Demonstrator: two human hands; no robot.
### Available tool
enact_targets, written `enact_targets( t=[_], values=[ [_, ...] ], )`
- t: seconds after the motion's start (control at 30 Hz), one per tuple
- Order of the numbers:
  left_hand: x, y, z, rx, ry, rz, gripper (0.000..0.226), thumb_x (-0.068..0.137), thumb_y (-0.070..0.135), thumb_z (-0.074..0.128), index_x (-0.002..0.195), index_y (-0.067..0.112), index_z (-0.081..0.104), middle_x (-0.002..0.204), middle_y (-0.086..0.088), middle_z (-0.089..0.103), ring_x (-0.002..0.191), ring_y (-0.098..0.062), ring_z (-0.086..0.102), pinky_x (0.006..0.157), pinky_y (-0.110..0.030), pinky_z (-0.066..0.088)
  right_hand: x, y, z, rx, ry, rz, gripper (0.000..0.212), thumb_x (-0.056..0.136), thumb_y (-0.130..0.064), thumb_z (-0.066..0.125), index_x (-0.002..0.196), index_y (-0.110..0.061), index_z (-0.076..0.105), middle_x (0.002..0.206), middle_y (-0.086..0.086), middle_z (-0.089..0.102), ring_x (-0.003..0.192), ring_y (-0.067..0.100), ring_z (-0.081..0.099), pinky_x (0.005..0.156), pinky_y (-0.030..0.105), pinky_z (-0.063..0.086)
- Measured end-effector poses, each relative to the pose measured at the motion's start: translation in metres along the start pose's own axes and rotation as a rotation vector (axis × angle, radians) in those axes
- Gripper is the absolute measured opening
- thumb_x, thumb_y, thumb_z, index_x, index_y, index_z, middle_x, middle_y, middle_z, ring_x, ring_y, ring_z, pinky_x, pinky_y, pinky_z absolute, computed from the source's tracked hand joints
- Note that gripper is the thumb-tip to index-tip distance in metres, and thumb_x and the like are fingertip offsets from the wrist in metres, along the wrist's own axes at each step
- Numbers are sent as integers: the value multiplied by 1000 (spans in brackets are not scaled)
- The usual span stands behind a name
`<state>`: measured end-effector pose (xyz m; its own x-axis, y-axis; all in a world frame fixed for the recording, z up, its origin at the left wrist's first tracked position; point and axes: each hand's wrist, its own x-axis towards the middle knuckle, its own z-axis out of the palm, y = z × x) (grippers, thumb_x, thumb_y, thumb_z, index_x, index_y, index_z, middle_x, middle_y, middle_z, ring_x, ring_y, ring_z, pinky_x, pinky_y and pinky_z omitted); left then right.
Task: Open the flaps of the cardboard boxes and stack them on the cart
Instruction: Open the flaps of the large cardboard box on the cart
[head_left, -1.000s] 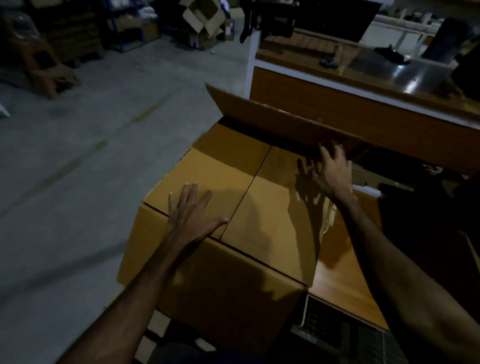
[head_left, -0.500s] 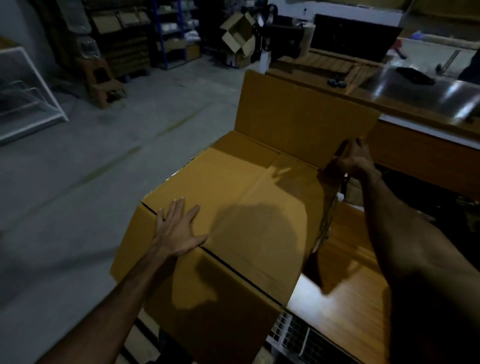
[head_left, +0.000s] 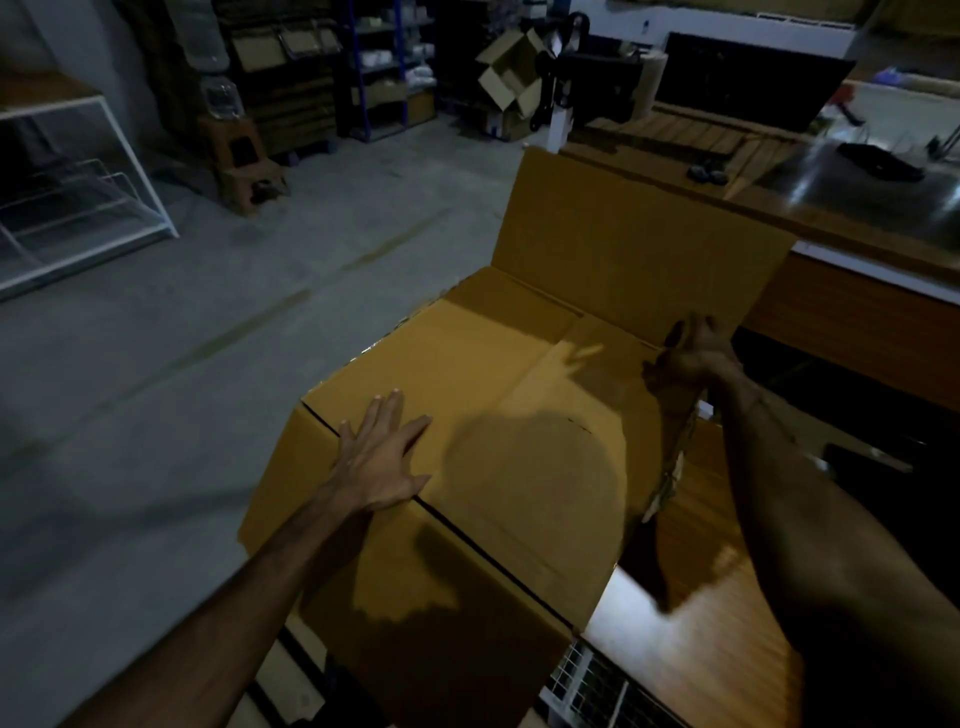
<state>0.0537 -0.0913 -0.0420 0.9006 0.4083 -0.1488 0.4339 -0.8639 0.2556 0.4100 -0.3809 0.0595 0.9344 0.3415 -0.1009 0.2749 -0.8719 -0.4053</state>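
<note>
Over the near left corner of a wooden-topped bench (head_left: 727, 613), the head view showed a large cardboard box (head_left: 498, 447) standing with part of its base on the wood and its left side hanging out past the bench edge above the grey floor (head_left: 208, 338). The left hand (head_left: 382, 460) lay flat on the closed top near the box's near left edge, fingers straight and spread, pressing down and holding nothing. The right hand (head_left: 693, 353) was at the far right corner of the top, its fingers curled round the lower edge of the far flap (head_left: 639, 249), which stood upright; the nearer flaps lay flat and met along a seam. Judging by how one flat palm seemed enough to steady it, the box was probably empty and light. The board looked stiff across its panels but free to bend at the creases, and its dry matt face should give bare skin plenty of purchase. The ragged right edge (head_left: 670, 467) hinted that the board tears if pulled hard. A flap would best be taken at its free edge near a corner and swung about the crease; for lifting, both hands low on opposite walls would suit. A wire mesh panel (head_left: 597, 686) showed below the bench edge, possibly the cart, though I could not tell. No printing, label or brand was readable anywhere in the dim light, including on the open boxes (head_left: 511, 78) far back by the shelves.
</note>
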Motion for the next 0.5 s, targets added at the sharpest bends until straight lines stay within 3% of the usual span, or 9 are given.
enact_targets(
  t=[0.1,0.2,0.27,0.33,0.4,0.5],
  values=[
    [2,4,-9,-66,3,88,89,82,50,77,160,37,35,174,-3,0,159,-29,10,122,-68,17,-27,-12,32,-148,-110,-102,60,93,-40,71,140,-9,49,152,18,39,143,42,33,113,54,39],
    [6,7,-18,-132,-26,165,79,83,37,79,154,32,46,173,3,13,155,-23,26,121,-51,35,-54,-26,75,-97,-148,-173,54,98,-49,59,144,-24,46,154,17,39,133,40,47,109,62,43],
    [6,11,-29,-162,-19,194,74,85,30,78,153,31,49,172,7,15,153,-20,30,119,-42,40,-70,-40,98,-134,-152,-260,54,102,-54,50,149,-28,44,160,15,33,141,38,40,114,68,35],
    [5,14,-40,-172,3,225,68,88,27,75,151,31,51,171,7,17,153,-17,30,118,-33,35,-90,-61,116,-131,-161,-366,65,103,-62,39,156,-24,39,165,14,26,149,36,31,118,69,24],
    [1,21,-52,-159,16,259,63,91,27,70,151,29,52,171,5,20,154,-16,28,116,-27,28,-114,-86,124,-115,-132,-490,81,98,-76,23,158,-24,37,165,13,25,150,34,30,116,68,25],
    [-6,31,-72,-139,23,279,63,90,44,56,150,25,55,168,2,30,153,-17,30,120,-37,31,-136,-110,134,-113,-87,-629,99,91,-85,3,157,-22,42,168,12,25,156,31,22,116,70,24]
  ],
)
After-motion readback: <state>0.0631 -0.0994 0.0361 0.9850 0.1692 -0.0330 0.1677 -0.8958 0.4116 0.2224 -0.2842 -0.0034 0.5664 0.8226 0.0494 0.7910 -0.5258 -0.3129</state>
